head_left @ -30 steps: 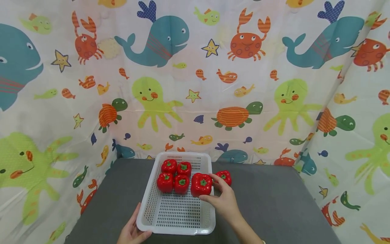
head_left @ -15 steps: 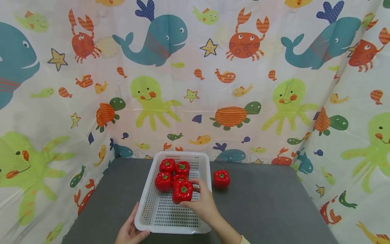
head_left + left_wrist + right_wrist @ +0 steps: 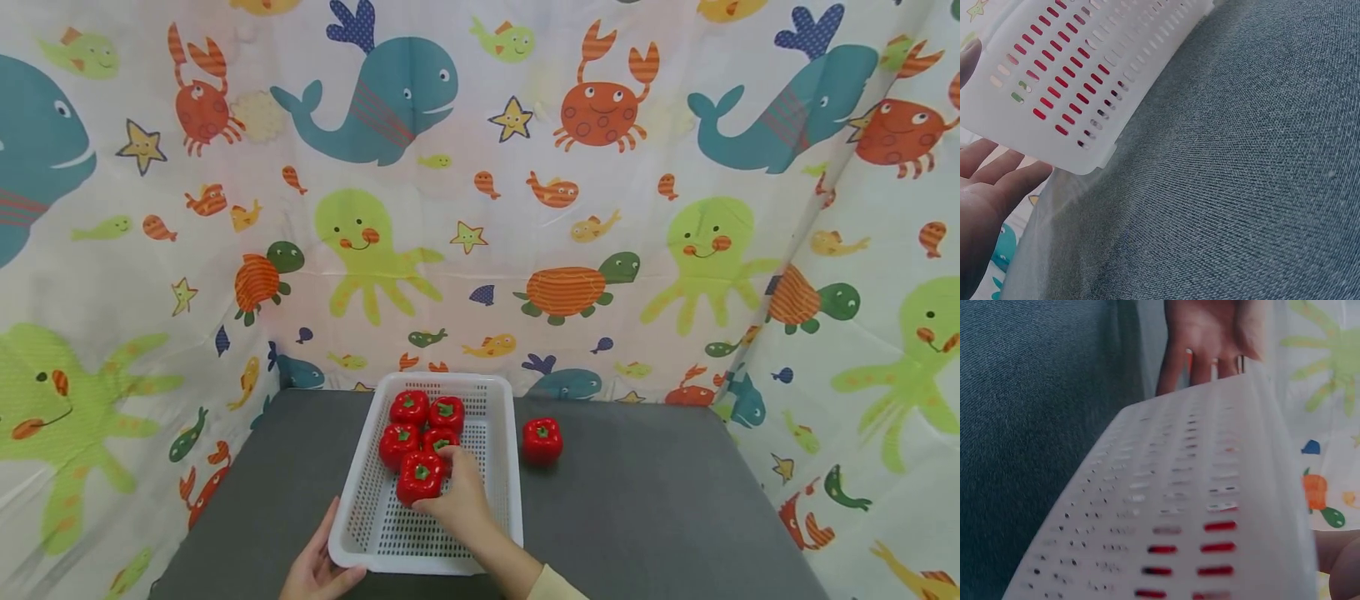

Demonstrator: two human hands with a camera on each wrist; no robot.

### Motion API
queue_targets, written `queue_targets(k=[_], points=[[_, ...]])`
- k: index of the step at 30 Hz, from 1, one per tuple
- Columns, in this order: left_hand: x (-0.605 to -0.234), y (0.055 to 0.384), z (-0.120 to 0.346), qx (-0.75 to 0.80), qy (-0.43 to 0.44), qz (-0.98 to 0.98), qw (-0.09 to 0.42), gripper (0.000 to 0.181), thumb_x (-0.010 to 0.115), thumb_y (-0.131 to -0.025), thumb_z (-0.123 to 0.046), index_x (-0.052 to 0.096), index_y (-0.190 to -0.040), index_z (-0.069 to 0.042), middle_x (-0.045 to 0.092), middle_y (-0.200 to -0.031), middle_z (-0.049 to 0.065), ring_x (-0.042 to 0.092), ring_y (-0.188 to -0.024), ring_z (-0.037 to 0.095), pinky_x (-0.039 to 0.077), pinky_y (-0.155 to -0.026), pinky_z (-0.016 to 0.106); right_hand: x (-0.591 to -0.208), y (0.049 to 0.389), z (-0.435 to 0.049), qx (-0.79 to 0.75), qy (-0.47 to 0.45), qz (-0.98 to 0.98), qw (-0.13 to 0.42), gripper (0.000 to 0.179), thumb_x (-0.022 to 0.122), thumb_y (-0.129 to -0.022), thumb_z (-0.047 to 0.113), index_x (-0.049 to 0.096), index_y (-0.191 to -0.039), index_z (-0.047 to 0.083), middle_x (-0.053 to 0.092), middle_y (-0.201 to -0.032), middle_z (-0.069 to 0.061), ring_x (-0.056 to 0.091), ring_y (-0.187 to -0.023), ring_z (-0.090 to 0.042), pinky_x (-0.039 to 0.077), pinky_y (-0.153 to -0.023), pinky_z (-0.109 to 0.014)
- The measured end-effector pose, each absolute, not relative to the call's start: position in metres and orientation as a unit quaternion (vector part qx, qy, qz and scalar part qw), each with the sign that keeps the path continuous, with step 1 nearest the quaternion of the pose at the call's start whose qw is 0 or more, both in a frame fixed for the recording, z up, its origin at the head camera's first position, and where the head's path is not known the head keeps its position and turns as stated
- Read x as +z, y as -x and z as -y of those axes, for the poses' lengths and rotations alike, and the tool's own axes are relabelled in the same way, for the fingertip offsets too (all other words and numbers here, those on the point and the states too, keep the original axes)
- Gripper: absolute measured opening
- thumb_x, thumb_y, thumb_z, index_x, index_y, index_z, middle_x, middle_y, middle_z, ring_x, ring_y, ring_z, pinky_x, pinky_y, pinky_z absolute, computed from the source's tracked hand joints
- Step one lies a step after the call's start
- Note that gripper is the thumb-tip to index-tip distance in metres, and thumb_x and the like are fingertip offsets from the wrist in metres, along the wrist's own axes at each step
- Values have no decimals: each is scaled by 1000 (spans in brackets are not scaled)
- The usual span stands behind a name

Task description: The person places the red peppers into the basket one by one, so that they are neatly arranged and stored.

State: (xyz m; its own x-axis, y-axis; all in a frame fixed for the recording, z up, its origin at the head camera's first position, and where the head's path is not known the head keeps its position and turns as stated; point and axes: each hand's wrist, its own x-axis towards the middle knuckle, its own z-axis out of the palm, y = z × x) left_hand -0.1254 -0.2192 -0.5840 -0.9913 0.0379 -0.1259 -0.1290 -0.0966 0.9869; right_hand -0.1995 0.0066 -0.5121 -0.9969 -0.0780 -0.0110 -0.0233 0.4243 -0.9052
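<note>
My right hand [image 3: 463,497] pinches a glossy red bell pepper [image 3: 420,478] with a green stem between thumb and fingers. This pepper is inside the white slotted basket [image 3: 352,533], on the near side of the others, and overlaps them in the head view. Several like it, such as one red pepper [image 3: 408,407], sit grouped towards the back left. At the near left corner, my left hand [image 3: 321,567] touches the basket with fairly straight fingers along the side and the thumb at the front. Red shows through the slots in both wrist views.
Another red pepper [image 3: 542,442] stands on the dark grey table [image 3: 637,500], right of the basket. A white curtain [image 3: 480,333] printed with sea animals hangs behind and on both sides.
My right hand has carried the held pepper leftward and towards me, from the basket's right side to in front of the grouped peppers. The left hand stays at its corner.
</note>
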Motion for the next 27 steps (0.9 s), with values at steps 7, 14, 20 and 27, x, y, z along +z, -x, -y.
queue_targets(k=[7,14,20,27], points=[[-587,121,217,740,28,-670,61,106,76,-85,0,7,-164,-16,21,-166,20,31,-144,52,58,-96,42,-524,203,9,-518,29,-854,45,79,94,-66,13,49,-131,12,54,-126,-9,52,-118,-29,60,-88,-55],[-591,116,211,732,26,-679,53,105,77,-85,-2,9,-164,-16,22,-165,21,33,-143,53,59,-95,41,-533,202,19,-506,28,-861,48,80,94,-63,9,48,-129,10,54,-124,-11,53,-117,-31,61,-84,-56],[-592,110,211,727,8,-686,33,104,76,-85,0,10,-164,-14,22,-164,23,32,-142,54,59,-95,39,-538,205,26,-491,39,-869,49,78,94,-66,12,48,-129,11,53,-124,-11,54,-116,-31,62,-86,-53],[-593,105,212,724,13,-688,35,104,76,-86,-1,8,-164,-14,21,-165,24,31,-143,54,58,-95,39,-547,204,30,-478,57,-874,62,80,94,-67,13,46,-130,12,52,-124,-9,55,-117,-29,60,-91,-54]])
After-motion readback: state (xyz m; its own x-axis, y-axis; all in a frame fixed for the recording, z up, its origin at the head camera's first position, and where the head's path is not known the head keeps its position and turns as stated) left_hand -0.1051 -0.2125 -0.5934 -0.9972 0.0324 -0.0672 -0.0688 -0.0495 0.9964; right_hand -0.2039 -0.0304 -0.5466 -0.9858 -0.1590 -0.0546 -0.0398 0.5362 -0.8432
